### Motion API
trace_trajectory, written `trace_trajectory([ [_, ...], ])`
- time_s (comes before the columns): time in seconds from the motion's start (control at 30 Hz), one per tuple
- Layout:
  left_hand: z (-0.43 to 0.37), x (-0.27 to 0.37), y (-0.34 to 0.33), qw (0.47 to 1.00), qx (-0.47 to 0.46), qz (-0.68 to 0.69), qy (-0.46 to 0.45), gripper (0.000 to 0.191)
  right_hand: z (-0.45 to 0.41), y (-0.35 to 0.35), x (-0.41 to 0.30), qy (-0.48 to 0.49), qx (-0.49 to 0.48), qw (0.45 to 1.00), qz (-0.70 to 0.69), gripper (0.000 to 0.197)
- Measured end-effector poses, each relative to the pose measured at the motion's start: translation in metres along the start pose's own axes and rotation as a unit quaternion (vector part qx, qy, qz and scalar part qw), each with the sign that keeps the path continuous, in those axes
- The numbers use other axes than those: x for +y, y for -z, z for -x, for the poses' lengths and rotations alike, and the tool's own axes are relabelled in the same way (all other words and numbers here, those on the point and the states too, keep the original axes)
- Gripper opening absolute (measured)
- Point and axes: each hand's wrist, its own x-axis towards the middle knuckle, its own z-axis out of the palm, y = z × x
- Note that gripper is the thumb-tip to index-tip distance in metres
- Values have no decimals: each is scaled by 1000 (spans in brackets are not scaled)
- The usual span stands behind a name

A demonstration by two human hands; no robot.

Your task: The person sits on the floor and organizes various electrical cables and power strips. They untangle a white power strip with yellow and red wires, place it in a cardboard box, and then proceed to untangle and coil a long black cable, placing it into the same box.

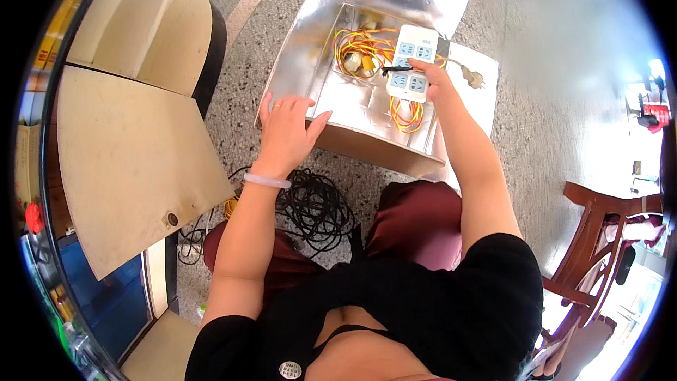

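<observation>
My right hand [433,79] grips the edge of a white power strip [415,42] with blue sockets, the thumb or a finger lying over its face beside a short black item, perhaps a cable tie. The strip is over a foil-lined cardboard box [381,156] on the floor. Coiled yellow-and-red twisted cord [353,37] lies left of the strip, and a smaller coil [406,119] shows below it. A pale plug [472,77] rests toward the right flap. My left hand [288,129], fingers spread, is at the box's near left corner and holds nothing.
A tangle of black cable [317,211] lies on the speckled floor between my knees and the box. To the left stands a cream cabinet door [132,164] with rounded shelves [182,37] above. A brown wooden chair [592,243] is at the right.
</observation>
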Motion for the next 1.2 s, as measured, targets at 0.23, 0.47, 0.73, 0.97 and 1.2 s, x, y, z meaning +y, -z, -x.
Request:
trace_trajectory([
  [0.23,-1,-1,-17,999,8,45,27,33,-114,45,29,52,66,996,14,27],
  [0.47,-7,5,-34,998,-17,59,29,30,-142,70,55,69,171,896,404,51],
  [0.73,2,15,1,991,-23,127,27,35,-106,61,16,56,170,668,723,75],
  [0.97,106,-16,124,961,-85,262,-20,25,68,-28,8,80,-197,808,549,43],
  [1.2,315,-95,123,772,97,468,419,21,169,-110,28,248,-247,659,666,32],
])
